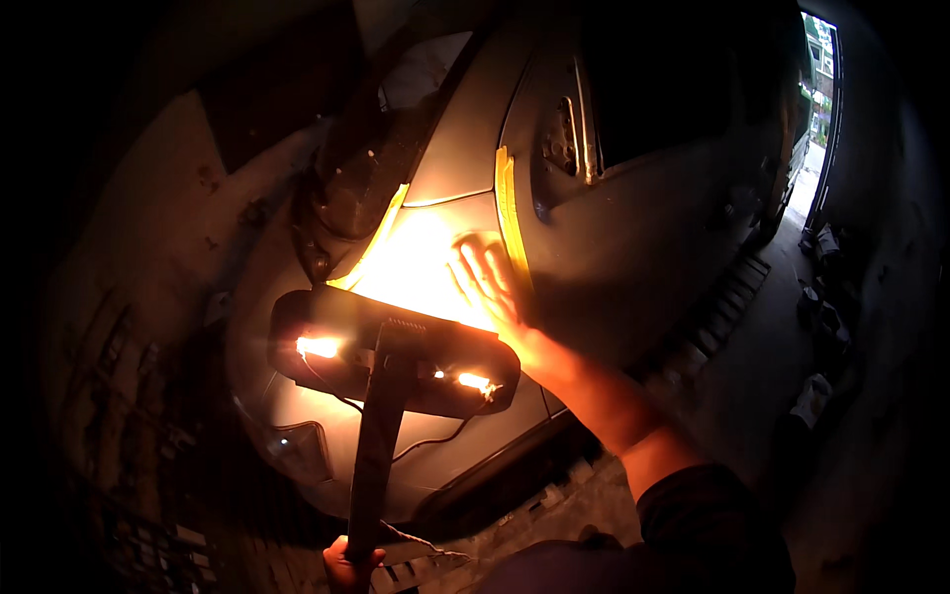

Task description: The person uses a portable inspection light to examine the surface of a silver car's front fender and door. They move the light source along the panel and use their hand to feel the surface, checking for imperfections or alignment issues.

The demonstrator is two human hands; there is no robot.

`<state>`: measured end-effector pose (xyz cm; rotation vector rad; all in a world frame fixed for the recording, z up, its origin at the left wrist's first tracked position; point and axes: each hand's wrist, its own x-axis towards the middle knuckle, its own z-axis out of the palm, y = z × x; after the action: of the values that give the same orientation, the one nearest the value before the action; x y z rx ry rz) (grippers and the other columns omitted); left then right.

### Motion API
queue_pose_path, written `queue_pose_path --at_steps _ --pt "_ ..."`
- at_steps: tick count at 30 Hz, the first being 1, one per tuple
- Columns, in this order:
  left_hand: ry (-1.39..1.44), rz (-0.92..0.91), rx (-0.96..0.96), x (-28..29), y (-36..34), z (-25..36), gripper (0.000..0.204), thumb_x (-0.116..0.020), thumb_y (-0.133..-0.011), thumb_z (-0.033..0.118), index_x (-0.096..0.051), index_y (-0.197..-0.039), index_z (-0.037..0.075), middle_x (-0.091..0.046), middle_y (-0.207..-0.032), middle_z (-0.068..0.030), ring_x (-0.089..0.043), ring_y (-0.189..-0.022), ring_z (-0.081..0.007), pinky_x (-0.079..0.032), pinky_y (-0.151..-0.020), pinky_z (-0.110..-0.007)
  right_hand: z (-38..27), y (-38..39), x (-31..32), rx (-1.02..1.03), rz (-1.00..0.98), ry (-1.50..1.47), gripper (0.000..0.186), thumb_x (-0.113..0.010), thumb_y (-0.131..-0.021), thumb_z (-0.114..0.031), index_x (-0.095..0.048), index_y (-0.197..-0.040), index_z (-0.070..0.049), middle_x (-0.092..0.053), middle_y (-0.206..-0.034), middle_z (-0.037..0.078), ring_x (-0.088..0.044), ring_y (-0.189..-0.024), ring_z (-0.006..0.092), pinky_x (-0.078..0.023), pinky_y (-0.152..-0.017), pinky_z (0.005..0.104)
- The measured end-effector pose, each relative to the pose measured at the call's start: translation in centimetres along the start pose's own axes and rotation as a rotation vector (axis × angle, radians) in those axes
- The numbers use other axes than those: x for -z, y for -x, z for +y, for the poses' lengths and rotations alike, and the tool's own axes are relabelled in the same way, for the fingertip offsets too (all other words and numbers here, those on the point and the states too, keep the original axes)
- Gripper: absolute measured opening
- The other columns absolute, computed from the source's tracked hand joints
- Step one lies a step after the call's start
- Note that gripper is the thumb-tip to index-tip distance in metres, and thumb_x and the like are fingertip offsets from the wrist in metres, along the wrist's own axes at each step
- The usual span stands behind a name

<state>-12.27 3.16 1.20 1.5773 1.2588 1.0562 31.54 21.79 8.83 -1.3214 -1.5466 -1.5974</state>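
My left hand [351,566] is wrapped round the lower end of the long dark handle [374,465] of a heat lamp. The black oblong lamp head [421,376] tilts over a car body panel [421,233], which glows white-yellow beneath it. My right hand [485,277] is spread over the lit panel, fingers stretched out and nothing in them. Whether its palm touches the surface I cannot tell. Yellow masking tape runs along both sides of the bright patch, one strip [511,213] beside my right hand and another [381,243] across from it.
A thin cord [435,443] hangs from the lamp head near the car's light [300,450]. The car's door [633,238] stretches away to the right. Beyond the car, a tall bright doorway [816,119] opens at far right. Bags [813,396] lie along the dark floor there.
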Motion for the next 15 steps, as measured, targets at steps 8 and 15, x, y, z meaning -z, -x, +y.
queue_pose_path --at_steps 8,15 --pt "-0.033 -0.045 0.066 -0.5 -0.7 -0.6 0.022 -0.078 -0.07 0.006 -0.057 -0.077 0.004 -0.057 -0.067 0.0006 -0.057 -0.058 -0.008 -0.052 -0.05 -0.027 1.3 12.9 10.6 0.033 -0.277 -0.774 0.047 -0.066 -0.079 -0.023 -0.06 -0.119 0.001 -0.053 -0.131 0.02 -0.047 -0.127 0.0336 -0.034 -0.11 0.0452" --pt "0.031 -0.099 0.072 -1.5 -1.7 -0.2 0.022 -0.079 -0.07 0.004 -0.058 -0.077 0.003 -0.06 -0.068 -0.0014 -0.059 -0.058 -0.0092 -0.053 -0.051 -0.027 -0.6 26.7 19.6 -0.498 -0.738 -0.614 0.016 -0.067 -0.082 -0.027 -0.067 -0.08 -0.011 -0.06 -0.079 0.002 -0.054 -0.091 0.0253 -0.042 -0.078 0.042"
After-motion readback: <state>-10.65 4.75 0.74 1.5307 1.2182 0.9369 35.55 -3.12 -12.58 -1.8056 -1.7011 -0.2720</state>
